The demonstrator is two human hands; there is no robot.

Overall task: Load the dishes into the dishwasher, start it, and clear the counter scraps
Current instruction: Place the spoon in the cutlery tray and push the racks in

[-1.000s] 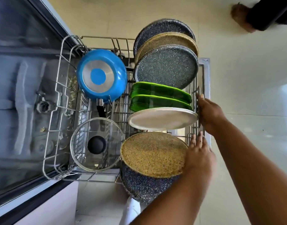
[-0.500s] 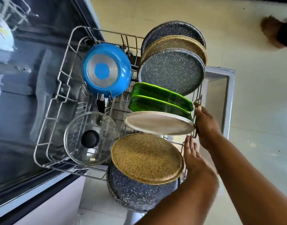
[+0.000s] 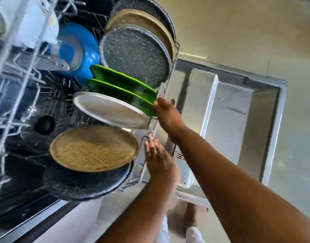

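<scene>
Left hand (image 3: 158, 156): lower centre of frame, fingers straight and together, fingertips touching the front wire of the lower rack (image 3: 156, 127). Right hand (image 3: 168, 112): just above, at the same rack edge, touching the green plates (image 3: 122, 86). Its fingers are hidden behind the palm, so its grip cannot be determined.

Plates stand on edge in the rack, in a row from lower centre to top centre:
- dark speckled plate (image 3: 84, 186)
- tan plate (image 3: 93, 148)
- pale metal plate (image 3: 110, 110)
- the two green plates
- grey speckled plate (image 3: 135, 55)

A blue pan (image 3: 80, 50) sits at upper left. The open dishwasher door (image 3: 229, 111) occupies centre right.
</scene>
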